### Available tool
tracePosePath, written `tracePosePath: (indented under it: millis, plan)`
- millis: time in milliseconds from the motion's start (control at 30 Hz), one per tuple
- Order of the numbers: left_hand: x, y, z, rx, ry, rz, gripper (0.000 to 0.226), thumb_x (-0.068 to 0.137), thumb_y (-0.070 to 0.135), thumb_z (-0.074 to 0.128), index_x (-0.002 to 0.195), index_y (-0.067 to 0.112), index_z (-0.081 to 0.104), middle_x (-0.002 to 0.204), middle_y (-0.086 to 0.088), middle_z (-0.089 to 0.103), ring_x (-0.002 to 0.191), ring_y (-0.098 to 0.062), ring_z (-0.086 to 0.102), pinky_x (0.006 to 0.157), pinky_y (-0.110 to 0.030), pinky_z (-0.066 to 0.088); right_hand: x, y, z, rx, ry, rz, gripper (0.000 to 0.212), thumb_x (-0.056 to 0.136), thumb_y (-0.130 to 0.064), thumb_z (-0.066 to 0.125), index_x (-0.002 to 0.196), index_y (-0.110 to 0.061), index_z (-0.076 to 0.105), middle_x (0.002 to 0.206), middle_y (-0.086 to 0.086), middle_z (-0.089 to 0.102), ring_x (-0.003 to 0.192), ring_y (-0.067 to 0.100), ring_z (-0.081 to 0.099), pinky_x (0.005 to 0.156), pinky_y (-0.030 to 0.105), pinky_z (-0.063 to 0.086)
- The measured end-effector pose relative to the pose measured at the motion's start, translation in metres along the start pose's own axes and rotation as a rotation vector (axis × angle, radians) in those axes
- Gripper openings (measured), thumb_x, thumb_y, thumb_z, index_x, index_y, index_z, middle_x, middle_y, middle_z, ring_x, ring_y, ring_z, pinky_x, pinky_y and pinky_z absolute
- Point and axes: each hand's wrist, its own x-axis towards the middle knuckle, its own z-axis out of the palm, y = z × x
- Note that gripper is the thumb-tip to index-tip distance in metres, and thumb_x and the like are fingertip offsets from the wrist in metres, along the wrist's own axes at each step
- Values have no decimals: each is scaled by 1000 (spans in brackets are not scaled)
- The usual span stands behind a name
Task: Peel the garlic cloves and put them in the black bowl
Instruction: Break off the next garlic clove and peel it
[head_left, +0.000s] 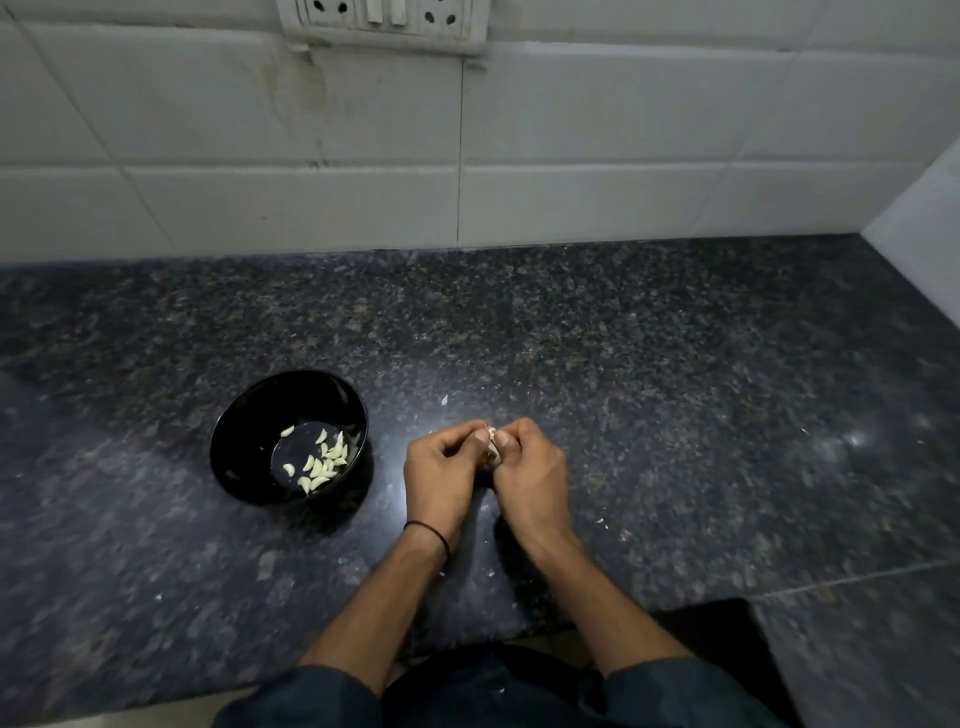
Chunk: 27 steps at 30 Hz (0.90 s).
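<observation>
1. Nearest the camera, the person's dark sleeves (311, 696) end at bare forearms that reach forward over the edge of the speckled dark counter (675, 389)
2. Furthest left, the black bowl (234, 478) stands upright on the counter; a small heap of peeled cloves (322, 465) lies in it, mostly toward the right of its bottom
3. The left hand (441, 467), with a thin black band (428, 532) round its wrist, is near the bowl's right side but apart from it; its fingers are curled in and its thumb presses on the garlic (491, 447)
4. The garlic, pale with papery skin, is pinched between the two hands and mostly hidden by the thumbs; whether it is one clove or several cannot be told
5. The right hand (530, 473) meets the left, fingers curled round the garlic and thumb tip on top of it
6. Small white bits of skin (444, 399) lie scattered on the counter around the hands
7. Behind the counter rises a white tiled wall (571, 156) with a socket plate (384, 21) at its top edge
</observation>
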Motion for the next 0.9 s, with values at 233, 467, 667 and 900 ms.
tracePosePath:
  millis: [233,467,667,900]
  plan:
    - [-4,-1,-10,22,1,-34,14,90,2,69,93,13,77,85,-9,78,76,-18,72,78,-34,59,6,15,10,147,-113,66,23,97,-20,55,75,-17,61,69,0,67,65,16,63,66,43,55]
    - [9,-2,-22,263,14,15,10,88,15,74,94,20,81,89,2,79,84,-13,71,92,-39,57,15,19,-5,-29,-86,-130,21,102,-14,51,82,-19,56,83,-1,60,82,19,55,68,28,33]
    - [17,4,-13,700,15,271,16,92,16,69,104,14,80,100,-4,78,94,-15,70,86,-23,49,14,26,-8,381,-181,96,16,101,-16,56,92,-17,70,77,2,68,69,12,60,64,30,50]
    - [23,-4,-14,813,-36,382,22,99,18,61,115,12,75,107,-10,67,103,-25,62,87,-24,40,11,23,-17,567,-239,170,11,102,-4,50,103,-8,61,85,18,73,68,24,60,57,34,50]
